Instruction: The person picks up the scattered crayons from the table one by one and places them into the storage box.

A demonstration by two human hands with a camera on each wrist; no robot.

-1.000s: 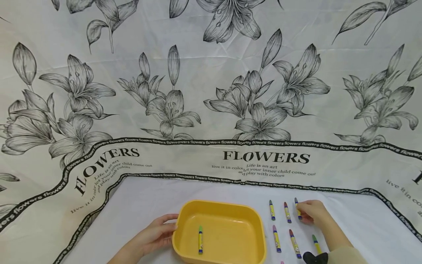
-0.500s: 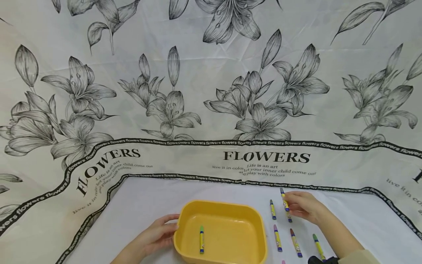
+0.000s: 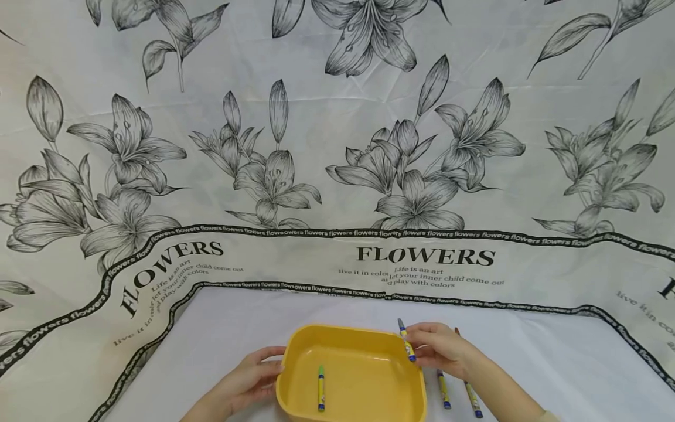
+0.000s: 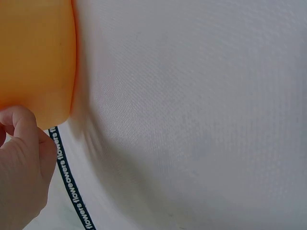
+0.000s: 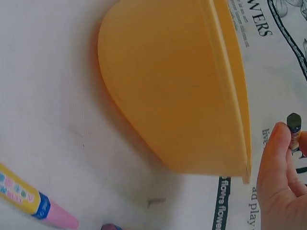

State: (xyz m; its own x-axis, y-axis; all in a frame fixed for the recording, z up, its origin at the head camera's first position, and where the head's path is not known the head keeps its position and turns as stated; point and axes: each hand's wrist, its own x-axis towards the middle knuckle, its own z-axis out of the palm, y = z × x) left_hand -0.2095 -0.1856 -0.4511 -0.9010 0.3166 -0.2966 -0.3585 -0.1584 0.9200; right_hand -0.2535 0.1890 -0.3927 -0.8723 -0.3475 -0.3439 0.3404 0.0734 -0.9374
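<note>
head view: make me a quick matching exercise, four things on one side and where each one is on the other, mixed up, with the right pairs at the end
Things
1. green-tipped crayon
2. grey-tipped crayon
3. left hand
4. yellow tub

Places
A. in the right hand
B. standing on the white cloth
C. lying inside the tub
D. at the tub's left side

Right pairs: 1-C, 2-A, 3-D, 4-B

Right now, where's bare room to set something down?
Free: inside the tray, right of the green crayon; white cloth between the left hand and the lettered band; cloth right of the right forearm. Crowded: the tray's right side, with the right hand, its dark-tipped crayon and loose crayons. Under the forearm is hidden.
</note>
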